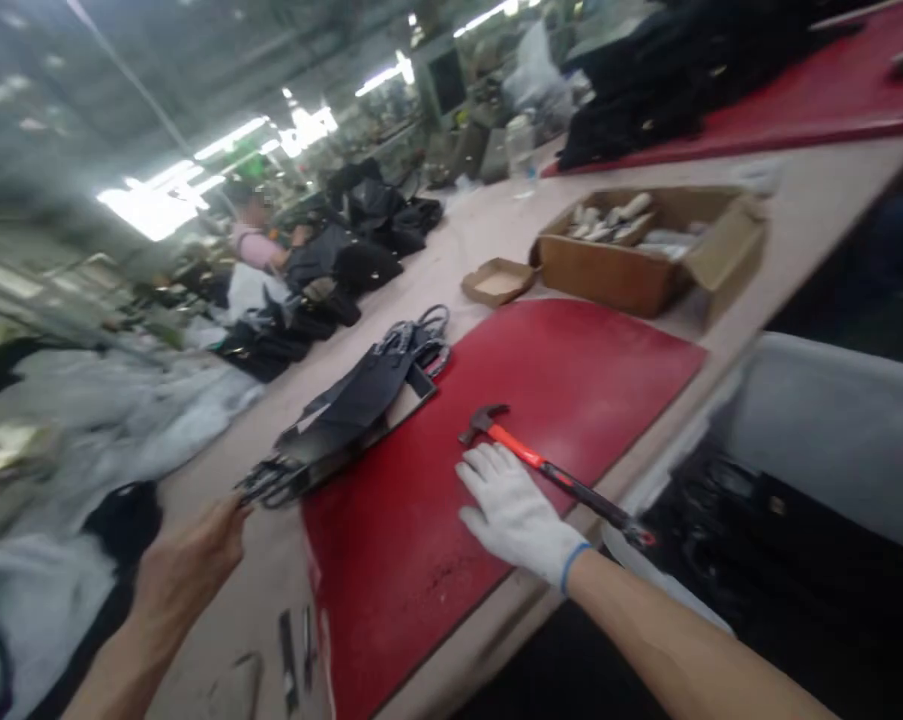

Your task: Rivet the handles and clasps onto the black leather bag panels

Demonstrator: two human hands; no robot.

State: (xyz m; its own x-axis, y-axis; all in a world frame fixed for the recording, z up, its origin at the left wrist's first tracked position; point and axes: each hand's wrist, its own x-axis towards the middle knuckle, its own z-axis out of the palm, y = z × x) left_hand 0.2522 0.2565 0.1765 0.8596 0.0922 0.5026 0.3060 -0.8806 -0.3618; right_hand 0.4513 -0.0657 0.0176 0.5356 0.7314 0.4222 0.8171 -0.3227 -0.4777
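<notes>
My right hand [507,505], in a white glove with a blue cuff, lies with its fingers spread on the red mat [413,530]. Just beyond it is a hammer [530,455] with an orange and black handle, its claw head on the mat. My bare left hand [196,550] is at the left, its fingers bent together at the end of dark cords [275,480]. These cords belong to a stack of flat black pieces [361,405] in a shallow tray along the mat's left edge. Blur hides the exact grip.
Behind the mat are a small open carton [497,282] and a larger cardboard box [605,270] of wrapped items. Black bags [368,250] line the far left; a person [256,240] sits beyond. Tools [287,655] lie at the front left.
</notes>
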